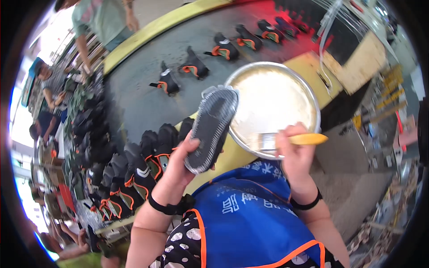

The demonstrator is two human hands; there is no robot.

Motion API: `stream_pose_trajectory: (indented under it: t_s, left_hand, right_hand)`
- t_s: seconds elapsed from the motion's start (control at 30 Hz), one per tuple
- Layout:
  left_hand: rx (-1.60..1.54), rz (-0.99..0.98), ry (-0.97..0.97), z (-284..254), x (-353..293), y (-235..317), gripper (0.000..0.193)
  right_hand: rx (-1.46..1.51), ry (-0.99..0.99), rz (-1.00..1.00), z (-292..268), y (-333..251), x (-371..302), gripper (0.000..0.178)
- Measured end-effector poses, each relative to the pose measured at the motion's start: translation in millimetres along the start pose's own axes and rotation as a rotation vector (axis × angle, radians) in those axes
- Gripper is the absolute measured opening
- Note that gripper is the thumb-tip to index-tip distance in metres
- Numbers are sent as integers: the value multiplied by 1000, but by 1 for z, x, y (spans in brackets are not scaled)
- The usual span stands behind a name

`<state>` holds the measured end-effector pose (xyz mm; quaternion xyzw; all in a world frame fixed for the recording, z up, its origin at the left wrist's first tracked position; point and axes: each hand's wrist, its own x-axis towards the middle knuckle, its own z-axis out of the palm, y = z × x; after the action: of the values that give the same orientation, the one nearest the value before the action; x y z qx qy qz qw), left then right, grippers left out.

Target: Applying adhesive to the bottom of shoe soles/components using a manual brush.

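Note:
My left hand [182,160] grips a black shoe upper [213,127], its underside turned up so that pale stitching shows around the edge. In my right hand [295,154] is a flat paintbrush [308,139] with a yellow handle. The brush's pale bristles lie over the near rim of a round metal basin [316,105], which holds a creamy white liquid [268,100]. Whether the bristle tips touch the liquid, I cannot tell. The basin stands to the right of the shoe upper.
Black shoe uppers with orange trim [167,82] stand spaced along the grey conveyor belt [134,96]. More uppers [138,174] crowd the left side. Red light falls on the belt's far end. A wooden board [364,56] lies at right. Other people [100,22] are at the left.

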<state>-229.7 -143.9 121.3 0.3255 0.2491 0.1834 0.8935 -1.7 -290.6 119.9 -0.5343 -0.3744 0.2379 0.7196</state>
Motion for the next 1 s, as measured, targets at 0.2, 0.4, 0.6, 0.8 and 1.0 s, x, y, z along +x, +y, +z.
stream_pose_trajectory:
  t_s: [0.2, 0.4, 0.6, 0.8, 1.0]
  left_hand:
    - [-171, 141, 313, -68, 8, 95, 63]
    - [157, -87, 854, -183, 84, 168, 41]
    - [1131, 13, 1264, -304, 136, 159, 83]
    - [1663, -344, 1048, -346, 168, 125, 72]
    - [1467, -730, 816, -277, 97, 233, 45]
  right_hand:
    - [-217, 237, -30, -37, 38, 10, 13]
    - [-339, 268, -21, -44, 66, -3, 16]
    - [-377, 289, -27, -40, 67, -1, 17]
    - [-413, 296, -11, -41, 72, -4, 13]
    - [-561, 300, -8, -49, 73, -6, 12]
